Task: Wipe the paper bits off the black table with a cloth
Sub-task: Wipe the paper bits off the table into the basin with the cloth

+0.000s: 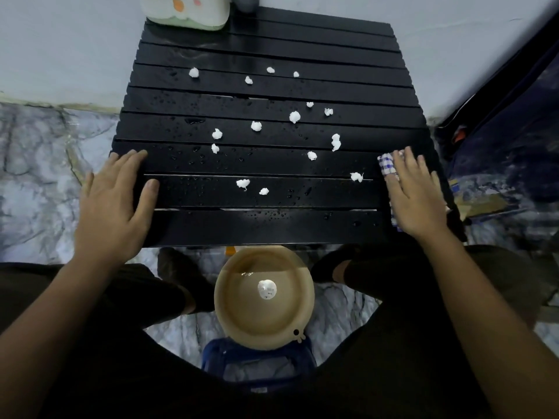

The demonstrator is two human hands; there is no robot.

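Fingers: your left hand [113,204] lies flat, fingers [150,189] spread and loose, gripping nothing; your right hand [416,198] lies flat with fingers spread, pressing down on the cloth [387,164], not curled around it.
Nearest: blue stool [257,362] low between your knees, only partly seen.
Bowl: tan bowl [263,297] sits on the stool, just below the table's near edge; a bright white spot shows in its middle, can't tell if that is a reflection or an object.
Legs: dark trousers [423,328] either side of the bowl.
Left hand spot: on the table's near left corner, palm hanging over the left edge.
Cloth: blue and white check, on the near right edge of the table [272,228], mostly hidden under your right hand.
Table: black slats, wet, droplets scattered over the near and middle slats.
Paper bits: white bits [256,126] spread over the near, middle and far slats; closest ones [243,183] sit between your hands; one bit [357,176] lies just beside the cloth, not touching.
Far left corner: white and green box [187,13] with a cartoon print.
Far: dark round thing [246,3] next to the box, cropped, can't tell what.
Floor: marbled grey.
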